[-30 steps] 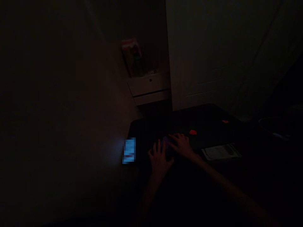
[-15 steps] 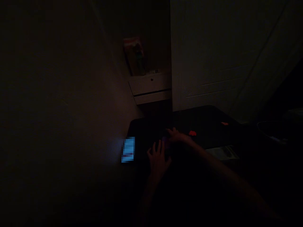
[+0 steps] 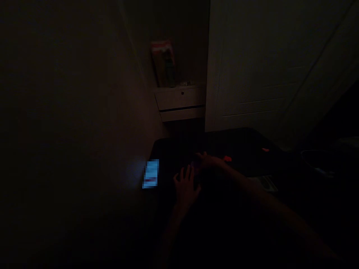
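Note:
The view is very dark. My left hand [image 3: 186, 186] is over the dark table [image 3: 179, 147] with its fingers spread. Its fingertips reach the edge of a dim purple thing [image 3: 195, 167], whose kind I cannot make out. On the far side of that thing is my right hand [image 3: 207, 161], with a finger or two stretched to the left; the rest of its fingers are lost in the dark. Whether it grips anything does not show. Just right of this hand lies a small bright red piece [image 3: 227, 158].
A lit, blurred screen [image 3: 150, 173] stands at the table's left edge by the wall. Another red piece [image 3: 265, 150] lies farther right. A pale printed sheet or packet [image 3: 266, 184] lies beyond my right forearm. Behind are drawers [image 3: 181, 100] with a box [image 3: 163, 63] on top.
My right hand has moved slightly away from me and turned, its fingers less visible now. My left hand stays almost in place. The whole view has shifted a little.

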### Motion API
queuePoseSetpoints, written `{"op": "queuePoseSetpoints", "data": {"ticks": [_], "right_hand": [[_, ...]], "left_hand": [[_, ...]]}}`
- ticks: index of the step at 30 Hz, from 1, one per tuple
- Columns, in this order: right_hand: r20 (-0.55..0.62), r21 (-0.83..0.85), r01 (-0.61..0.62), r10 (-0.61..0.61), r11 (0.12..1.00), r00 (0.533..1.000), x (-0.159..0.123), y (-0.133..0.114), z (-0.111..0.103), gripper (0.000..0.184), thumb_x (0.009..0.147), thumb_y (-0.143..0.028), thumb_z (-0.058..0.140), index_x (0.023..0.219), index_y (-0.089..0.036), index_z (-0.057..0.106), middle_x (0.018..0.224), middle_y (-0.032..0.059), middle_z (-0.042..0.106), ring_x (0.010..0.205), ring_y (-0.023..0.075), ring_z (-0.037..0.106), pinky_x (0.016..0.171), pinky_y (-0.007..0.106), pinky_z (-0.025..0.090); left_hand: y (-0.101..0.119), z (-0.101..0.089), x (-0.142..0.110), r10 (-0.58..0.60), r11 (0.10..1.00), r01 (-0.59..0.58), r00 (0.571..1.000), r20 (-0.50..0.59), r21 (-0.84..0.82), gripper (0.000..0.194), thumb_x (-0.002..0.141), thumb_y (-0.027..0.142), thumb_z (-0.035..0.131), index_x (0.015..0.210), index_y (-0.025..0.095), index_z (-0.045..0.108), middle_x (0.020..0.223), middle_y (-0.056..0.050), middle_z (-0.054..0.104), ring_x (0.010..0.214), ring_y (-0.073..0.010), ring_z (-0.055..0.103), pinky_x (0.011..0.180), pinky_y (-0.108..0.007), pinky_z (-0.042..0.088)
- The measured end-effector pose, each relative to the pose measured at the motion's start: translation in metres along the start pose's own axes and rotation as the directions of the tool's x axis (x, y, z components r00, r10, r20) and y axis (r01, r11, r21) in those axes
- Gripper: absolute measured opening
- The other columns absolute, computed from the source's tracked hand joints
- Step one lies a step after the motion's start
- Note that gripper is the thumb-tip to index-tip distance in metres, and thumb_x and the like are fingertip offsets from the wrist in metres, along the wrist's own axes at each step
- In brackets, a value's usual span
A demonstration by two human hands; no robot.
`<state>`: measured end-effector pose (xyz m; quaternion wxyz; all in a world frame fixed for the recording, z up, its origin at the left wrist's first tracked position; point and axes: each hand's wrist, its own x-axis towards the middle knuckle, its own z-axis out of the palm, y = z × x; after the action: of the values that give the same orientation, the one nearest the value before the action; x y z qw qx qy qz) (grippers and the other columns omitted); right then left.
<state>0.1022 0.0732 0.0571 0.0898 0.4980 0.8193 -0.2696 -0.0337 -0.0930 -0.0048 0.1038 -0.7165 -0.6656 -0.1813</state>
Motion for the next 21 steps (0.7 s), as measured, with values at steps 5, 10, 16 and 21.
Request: {"op": "queuePoseSetpoints", "data": {"ticks": [5, 10, 16, 21], "right_hand": [[0.079, 0.057, 0.162, -0.166, 0.985, 0.983, 0.003, 0.022, -0.007, 0.12, 0.075, -0.051, 0.079, 0.166, -0.024, 0.006, 0.168, 0.0187, 0.024, 0.154, 0.0398, 0.025, 0.116, 0.053, 0.036], [0.022, 0.113, 0.246, -0.25, 0.963, 0.968, 0.005, 0.032, -0.005, 0.106, 0.077, -0.038, 0.077, 0.165, -0.022, 0.019, 0.163, 0.0154, 0.037, 0.151, 0.038, 0.031, 0.116, 0.051, 0.037], [0.046, 0.097, 0.212, -0.217, 0.972, 0.975, 0.007, 0.034, -0.003, 0.113, 0.073, -0.053, 0.081, 0.164, -0.022, 0.022, 0.167, 0.0188, 0.026, 0.149, 0.0416, 0.033, 0.116, 0.053, 0.036], [0.065, 0.092, 0.153, -0.159, 0.984, 0.985, 0.007, 0.03, -0.001, 0.127, 0.066, -0.056, 0.086, 0.165, -0.025, 0.012, 0.169, 0.0202, 0.017, 0.151, 0.0436, 0.029, 0.114, 0.055, 0.038]], "left_hand": [[0.0, -0.002, 0.0, -0.002, 1.0, 0.002, 1.0, 0.006, -0.007, 0.076, 0.086, 0.044, 0.066, 0.157, 0.035, 0.038, 0.164, -0.005, 0.037, 0.144, -0.0367, 0.036, 0.11, -0.059, 0.031], [0.0, -0.001, 0.0, -0.006, 1.0, 0.006, 0.999, 0.034, -0.004, 0.076, 0.085, 0.038, 0.068, 0.155, 0.034, 0.04, 0.165, -0.007, 0.035, 0.146, -0.0365, 0.035, 0.111, -0.059, 0.03], [0.0, -0.002, 0.0, 0.003, 1.0, -0.003, 0.999, 0.054, -0.004, 0.076, 0.084, 0.035, 0.068, 0.155, 0.033, 0.04, 0.166, -0.008, 0.034, 0.146, -0.036, 0.033, 0.111, -0.06, 0.03], [0.0, -0.004, 0.001, 0.009, 1.0, -0.009, 0.999, 0.043, 0.004, 0.08, 0.084, 0.034, 0.067, 0.157, 0.034, 0.036, 0.167, -0.007, 0.031, 0.147, -0.0357, 0.033, 0.111, -0.06, 0.031]]}}
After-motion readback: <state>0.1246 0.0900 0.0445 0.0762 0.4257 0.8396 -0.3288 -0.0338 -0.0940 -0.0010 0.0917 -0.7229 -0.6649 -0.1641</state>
